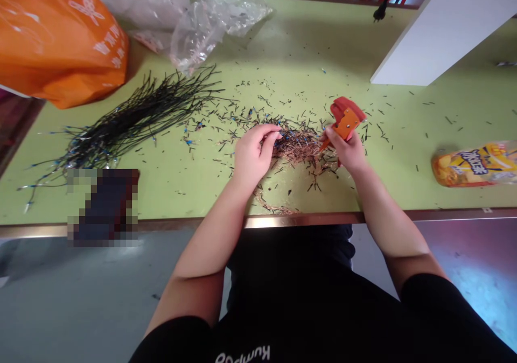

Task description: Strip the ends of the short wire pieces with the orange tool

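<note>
My left hand (pixel 254 150) is closed in a pinch at the left end of a pile of wire scraps (pixel 297 145). What lies between its fingertips, if anything, is too small to make out. On the pile's right side, my right hand (pixel 348 148) grips an orange-red wire stripper (pixel 346 118), its head pointing away from me. The heap mixes black insulation bits, copper strands and a few blue pieces. Left of my hands lies a bundle of long black wires (pixel 141 115), with blue and silvery parts at its near end.
An orange bag (pixel 60 40) stands at the far left beside clear plastic bags (pixel 214 26). A pixelated dark object (pixel 107 204) overlaps the front edge. To the right lie a yellow snack packet (pixel 476 166) and a white panel (pixel 440 34). Scraps are scattered over the green table (pixel 194 190).
</note>
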The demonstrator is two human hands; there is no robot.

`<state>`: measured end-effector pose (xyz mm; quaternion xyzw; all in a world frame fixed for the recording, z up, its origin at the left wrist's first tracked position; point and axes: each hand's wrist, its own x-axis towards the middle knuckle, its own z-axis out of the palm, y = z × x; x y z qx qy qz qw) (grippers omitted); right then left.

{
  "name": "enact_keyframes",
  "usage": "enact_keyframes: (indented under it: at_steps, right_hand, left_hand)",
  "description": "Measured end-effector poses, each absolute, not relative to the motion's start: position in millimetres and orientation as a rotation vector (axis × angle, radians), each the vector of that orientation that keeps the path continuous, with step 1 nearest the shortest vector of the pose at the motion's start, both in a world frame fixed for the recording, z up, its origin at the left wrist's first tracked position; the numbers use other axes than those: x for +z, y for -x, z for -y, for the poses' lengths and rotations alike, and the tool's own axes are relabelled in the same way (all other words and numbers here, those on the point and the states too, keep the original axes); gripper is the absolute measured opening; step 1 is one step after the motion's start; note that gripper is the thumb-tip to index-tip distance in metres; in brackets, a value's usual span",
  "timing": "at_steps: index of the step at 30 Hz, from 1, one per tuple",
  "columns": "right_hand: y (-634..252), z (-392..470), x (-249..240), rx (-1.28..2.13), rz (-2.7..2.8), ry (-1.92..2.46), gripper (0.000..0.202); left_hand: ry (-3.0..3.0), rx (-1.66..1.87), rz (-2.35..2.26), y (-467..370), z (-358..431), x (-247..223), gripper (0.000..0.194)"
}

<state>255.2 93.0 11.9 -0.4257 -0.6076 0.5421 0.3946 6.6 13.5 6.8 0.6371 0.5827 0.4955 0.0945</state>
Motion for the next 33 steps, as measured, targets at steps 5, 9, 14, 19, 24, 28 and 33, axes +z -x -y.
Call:
enact_keyframes:
  at_steps: [5, 9, 14, 19, 24, 28, 33]
  right_hand:
    - [-253.3, -87.8, 17.5, 1.605, 1.376, 0.931, 0.042]
    - [-247.3, -78.4, 16.7, 1.891, 1.414, 0.948, 0.042]
    - [-241.6, -71.4, 16.0, 2.060, 1.401, 0.988, 0.046]
    - [-238.2, -67.2, 17.6, 2.138, 1.350, 0.960, 0.046]
    - [-232.4, -62.2, 16.9, 2.268, 1.328, 0.922, 0.046]
    - [-231.0, -60.5, 16.8, 2.325, 1.312, 0.910, 0.046]
    - [-229.9, -58.2, 18.6, 2.360, 1.301, 0.903, 0.046]
  left_hand:
    - [-1.837, 1.523, -1.742, -11.1, -11.7, 7.0, 0.017]
    - [-1.847, 1.592, -1.729, -14.6, -8.8, 9.1, 0.019]
    - [-1.847, 1.621, -1.678, -18.6, -7.6, 6.3, 0.017]
    - [-1.798, 1.535, -1.674, -20.9, -7.4, 0.9, 0.015]
    - [-1.880, 1.440, -1.717, -21.1, -7.3, 1.0, 0.015]
    - [-1.913, 1.367, -1.752, -21.8, -8.0, 2.4, 0.016]
    - [-1.903, 1.343, -1.800, -22.7, -8.3, 1.8, 0.015]
